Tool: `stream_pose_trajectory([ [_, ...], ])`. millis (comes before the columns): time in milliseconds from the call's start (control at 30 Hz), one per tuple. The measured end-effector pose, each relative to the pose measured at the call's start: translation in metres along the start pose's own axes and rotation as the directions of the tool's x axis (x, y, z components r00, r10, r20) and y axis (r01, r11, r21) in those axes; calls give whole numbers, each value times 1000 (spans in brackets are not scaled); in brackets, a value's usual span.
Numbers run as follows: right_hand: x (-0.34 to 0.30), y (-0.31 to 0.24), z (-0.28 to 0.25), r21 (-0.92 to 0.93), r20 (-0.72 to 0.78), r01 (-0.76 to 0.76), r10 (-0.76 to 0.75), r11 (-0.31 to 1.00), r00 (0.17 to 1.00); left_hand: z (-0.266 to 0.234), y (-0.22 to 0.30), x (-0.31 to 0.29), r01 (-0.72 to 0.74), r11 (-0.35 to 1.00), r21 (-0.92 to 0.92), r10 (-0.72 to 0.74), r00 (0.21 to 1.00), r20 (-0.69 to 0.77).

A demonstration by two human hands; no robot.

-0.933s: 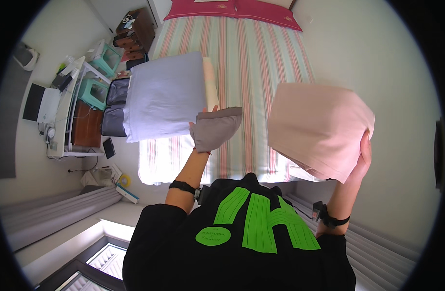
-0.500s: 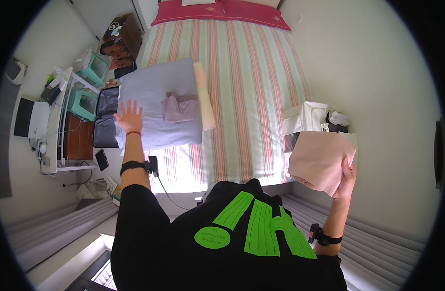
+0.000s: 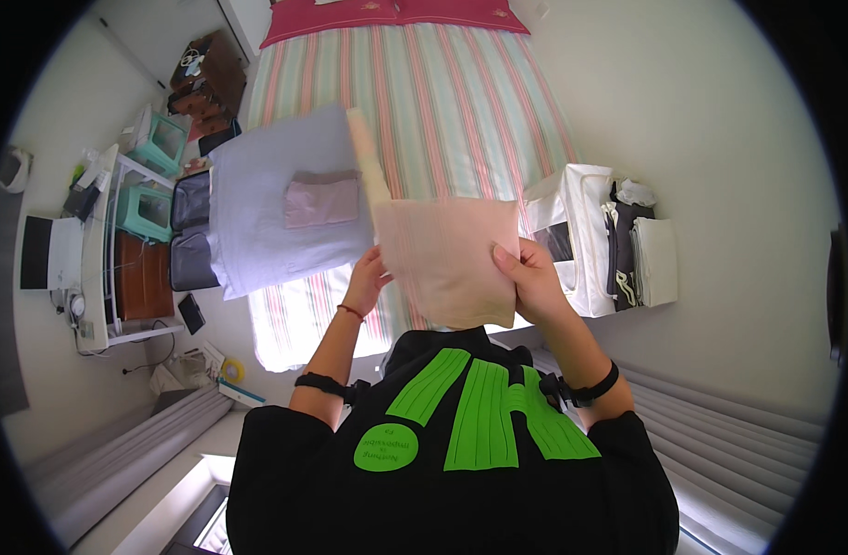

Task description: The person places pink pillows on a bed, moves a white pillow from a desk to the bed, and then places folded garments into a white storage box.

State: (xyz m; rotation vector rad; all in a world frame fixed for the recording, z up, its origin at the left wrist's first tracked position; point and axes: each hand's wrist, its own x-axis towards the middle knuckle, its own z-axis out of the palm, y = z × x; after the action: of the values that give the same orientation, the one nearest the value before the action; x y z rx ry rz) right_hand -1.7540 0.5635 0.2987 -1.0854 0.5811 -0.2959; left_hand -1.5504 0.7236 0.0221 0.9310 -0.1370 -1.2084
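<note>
Held above the foot of the bed is a pale pink rectangular sheet (image 3: 447,259), flat and slightly bowed, probably folded cloth. My right hand (image 3: 538,285) grips its right edge, thumb on top and fingers behind. At its left edge my left hand (image 3: 363,285) has its fingers apart and slightly curled; whether they touch the sheet is hard to tell. To the left, a folded mauve cloth (image 3: 321,203) lies on a large blue-grey cushion or folded bedding (image 3: 258,185). A cream layer (image 3: 368,157) sticks out from under its right side.
A striped bedspread (image 3: 442,111) covers the bed, with red pillows (image 3: 466,14) at the far end. On the right stands a white fabric storage box (image 3: 586,240) with folded dark and white items. An open grey suitcase (image 3: 191,259), teal boxes (image 3: 145,212) and a desk (image 3: 98,250) are left.
The pink sheet has come from the right side to the middle in my right hand. My left hand has left the blue-grey bedding and moved right to the sheet's left edge.
</note>
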Motion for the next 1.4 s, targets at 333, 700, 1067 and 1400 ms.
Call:
stream_pose_trajectory([
  [333, -4, 31, -39, 65, -75, -246, 250, 967, 965, 51, -30, -79, 167, 761, -627, -43, 977, 209],
  [700, -51, 77, -106, -78, -340, -328, 284, 942, 897, 76, -15, -106, 288, 688, -666, -141, 953, 267],
  [1067, -128, 73, -232, 55, -410, -163, 172, 985, 896, 173, -44, -73, 463, 880, -103, -425, 866, 262],
  [1400, -239, 89, -384, 127, -636, 113, -7, 985, 772, 369, -120, 15, 361, 795, 488, -505, 839, 203],
])
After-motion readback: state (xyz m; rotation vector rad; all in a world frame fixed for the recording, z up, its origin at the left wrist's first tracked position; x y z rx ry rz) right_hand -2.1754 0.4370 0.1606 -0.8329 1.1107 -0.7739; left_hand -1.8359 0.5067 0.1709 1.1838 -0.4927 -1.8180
